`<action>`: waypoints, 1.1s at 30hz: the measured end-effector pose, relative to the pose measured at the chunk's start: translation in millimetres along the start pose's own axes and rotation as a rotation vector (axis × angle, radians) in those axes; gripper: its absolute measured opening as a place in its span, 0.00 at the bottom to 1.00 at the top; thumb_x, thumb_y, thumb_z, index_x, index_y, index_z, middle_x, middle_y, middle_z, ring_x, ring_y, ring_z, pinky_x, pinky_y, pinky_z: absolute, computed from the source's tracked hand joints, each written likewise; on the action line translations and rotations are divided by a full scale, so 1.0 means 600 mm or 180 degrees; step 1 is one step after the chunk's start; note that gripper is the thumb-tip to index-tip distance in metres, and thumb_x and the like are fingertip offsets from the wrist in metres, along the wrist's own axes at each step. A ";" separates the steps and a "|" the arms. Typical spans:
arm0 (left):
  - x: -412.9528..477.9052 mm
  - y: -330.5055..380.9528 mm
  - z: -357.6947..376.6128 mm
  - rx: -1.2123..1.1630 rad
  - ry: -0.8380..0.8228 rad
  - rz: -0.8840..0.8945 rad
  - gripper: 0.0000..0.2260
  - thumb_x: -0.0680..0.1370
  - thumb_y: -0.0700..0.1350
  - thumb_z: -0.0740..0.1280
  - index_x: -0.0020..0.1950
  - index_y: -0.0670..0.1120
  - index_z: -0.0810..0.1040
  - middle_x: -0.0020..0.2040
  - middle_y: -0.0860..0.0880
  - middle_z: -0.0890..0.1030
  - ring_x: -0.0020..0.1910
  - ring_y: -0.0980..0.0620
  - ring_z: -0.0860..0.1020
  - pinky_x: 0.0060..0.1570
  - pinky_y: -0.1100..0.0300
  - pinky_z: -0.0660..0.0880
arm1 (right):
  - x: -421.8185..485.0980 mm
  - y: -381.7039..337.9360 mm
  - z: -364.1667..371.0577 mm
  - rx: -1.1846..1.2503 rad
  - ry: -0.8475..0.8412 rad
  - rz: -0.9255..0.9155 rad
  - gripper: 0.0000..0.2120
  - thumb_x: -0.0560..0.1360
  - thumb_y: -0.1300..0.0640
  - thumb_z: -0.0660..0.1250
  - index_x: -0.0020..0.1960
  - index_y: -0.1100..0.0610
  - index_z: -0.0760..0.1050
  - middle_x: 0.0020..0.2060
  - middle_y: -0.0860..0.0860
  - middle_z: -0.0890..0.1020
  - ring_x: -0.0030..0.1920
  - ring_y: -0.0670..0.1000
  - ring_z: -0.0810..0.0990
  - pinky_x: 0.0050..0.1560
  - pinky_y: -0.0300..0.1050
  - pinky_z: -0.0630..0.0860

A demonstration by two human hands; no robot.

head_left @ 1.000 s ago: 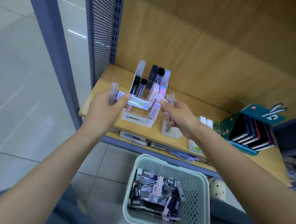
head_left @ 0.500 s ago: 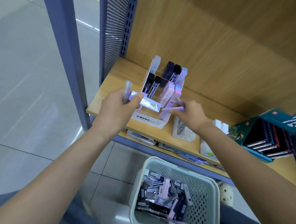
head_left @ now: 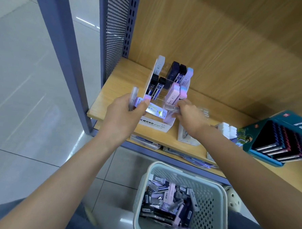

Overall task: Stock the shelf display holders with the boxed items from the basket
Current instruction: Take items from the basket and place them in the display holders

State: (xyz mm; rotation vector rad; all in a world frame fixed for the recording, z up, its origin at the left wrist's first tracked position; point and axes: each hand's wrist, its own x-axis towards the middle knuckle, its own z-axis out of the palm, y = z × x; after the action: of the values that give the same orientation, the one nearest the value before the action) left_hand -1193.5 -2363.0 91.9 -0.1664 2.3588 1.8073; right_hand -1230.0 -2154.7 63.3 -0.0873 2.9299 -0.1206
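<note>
Boxed items (head_left: 166, 203) are lying heaped in the basket (head_left: 209, 211) at bottom centre, so most of the stocking is waiting. Mid-frame, the display holder (head_left: 155, 124) is showing several filled slots. The left hand (head_left: 123, 116) is gripping spare boxes (head_left: 155, 111); the right hand (head_left: 189, 115) is pinching a clear box (head_left: 172, 107) at the holder's front right.

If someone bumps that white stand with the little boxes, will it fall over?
Probably not easily: the white tiered display stand sits flat on the wooden shelf with a wide base. It looks light, so a push would likely slide it. The slim upright boxes in its back rows seem likelier to topple.
</note>
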 end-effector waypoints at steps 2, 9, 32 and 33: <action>0.002 0.000 0.001 -0.0019 0.0026 0.0007 0.14 0.78 0.51 0.64 0.42 0.40 0.77 0.24 0.56 0.72 0.23 0.57 0.66 0.29 0.61 0.63 | -0.001 0.002 0.010 -0.0263 0.0132 0.0004 0.08 0.79 0.61 0.62 0.57 0.61 0.70 0.56 0.56 0.71 0.45 0.58 0.76 0.37 0.47 0.66; 0.006 0.000 0.001 0.0068 -0.0034 0.0011 0.15 0.78 0.50 0.63 0.43 0.38 0.77 0.20 0.62 0.70 0.21 0.62 0.67 0.28 0.62 0.62 | -0.012 0.011 0.022 0.0418 0.0858 0.0277 0.10 0.76 0.56 0.67 0.56 0.54 0.73 0.53 0.49 0.75 0.45 0.53 0.78 0.34 0.44 0.68; 0.006 0.003 0.011 0.0067 -0.0059 -0.0012 0.13 0.78 0.49 0.64 0.39 0.42 0.76 0.19 0.61 0.70 0.20 0.62 0.67 0.22 0.70 0.61 | -0.045 -0.004 -0.014 0.1413 0.0609 0.0564 0.20 0.78 0.39 0.53 0.50 0.54 0.74 0.39 0.49 0.73 0.40 0.51 0.74 0.39 0.45 0.67; 0.005 0.004 0.012 0.0090 -0.0069 -0.0003 0.12 0.78 0.49 0.64 0.38 0.44 0.76 0.19 0.61 0.70 0.20 0.62 0.67 0.22 0.71 0.61 | -0.049 -0.004 -0.014 0.1765 0.0593 0.0529 0.20 0.79 0.40 0.52 0.48 0.54 0.75 0.35 0.49 0.73 0.37 0.50 0.74 0.39 0.46 0.67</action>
State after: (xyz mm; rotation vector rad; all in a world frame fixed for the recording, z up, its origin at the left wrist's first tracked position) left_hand -1196.7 -2355.5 91.9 -0.1437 2.3678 1.7654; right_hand -1203.2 -2154.3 77.6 0.2641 2.9439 -0.9445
